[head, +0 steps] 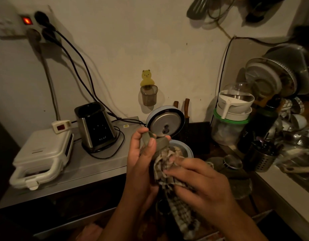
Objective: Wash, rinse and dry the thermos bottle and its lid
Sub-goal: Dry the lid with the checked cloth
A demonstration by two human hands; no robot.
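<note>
My left hand (141, 153) grips the olive-green thermos lid (161, 143) by its rim and strap, held up in front of me. My right hand (198, 178) holds a checked cloth (169, 171) bunched up and pushed into the underside of the lid, while the rest of the cloth hangs down below my hands. The thermos bottle cannot be made out in this view.
Behind my hands stands a light-blue cooker with its lid (165, 123) open. On the steel counter (91, 169) to the left are a blender base (96, 126) and a white sandwich maker (42, 155), with cables running to a wall socket. A crowded dish rack (275, 108) fills the right.
</note>
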